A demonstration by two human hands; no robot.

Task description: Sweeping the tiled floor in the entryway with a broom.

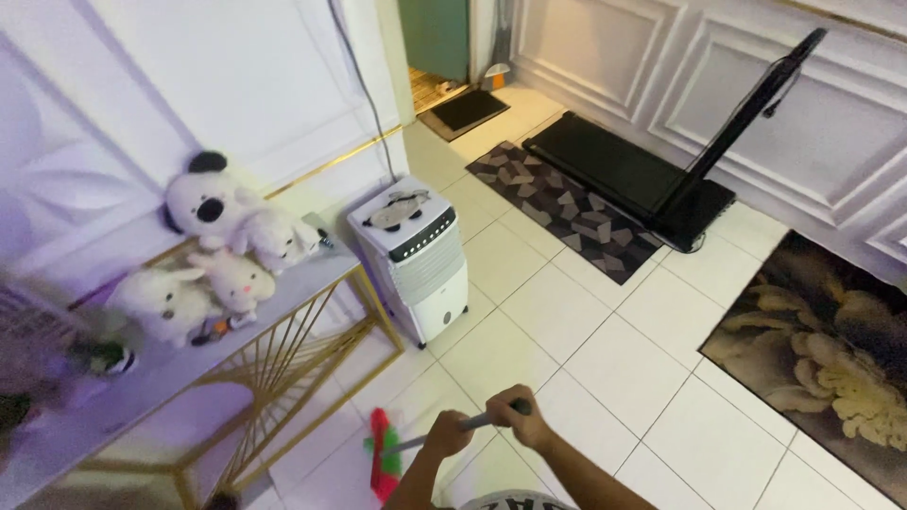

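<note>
At the far left of the frame a white console table [142, 378] with a gold wire frame stands against the wall. A row of plush toys [222, 255] sits on its top: a white bear with black ears at the back, paler ones in front of it. Further left the tabletop is blurred and what lies there cannot be made out.

Just right of the table, in the upper middle, a white air cooler [416, 260] stands on the tiled floor [586, 349], its cord running up the wall.

At the bottom centre both forearms come up from the lower edge and meet over a grey handle. The left hand [446, 433] is closed around the shaft, knuckles up, lower on the stick. The right hand [518, 416] is just beside it, a little higher and to the right, also curled tight around the handle's upper end. The two fists are near each other, the wrists angled inward. The broom [383, 453] slants down to the left from the hands; its red and green head rests on the tiles at the bottom of the frame, near the foot of the table.

Right of centre, toward the top, a grey patterned mat [567, 208] lies on the floor, and a black treadmill [652, 175] stands beyond it against the panelled wall. A dark rug [822, 349] with pale flowers fills the lower right.
</note>
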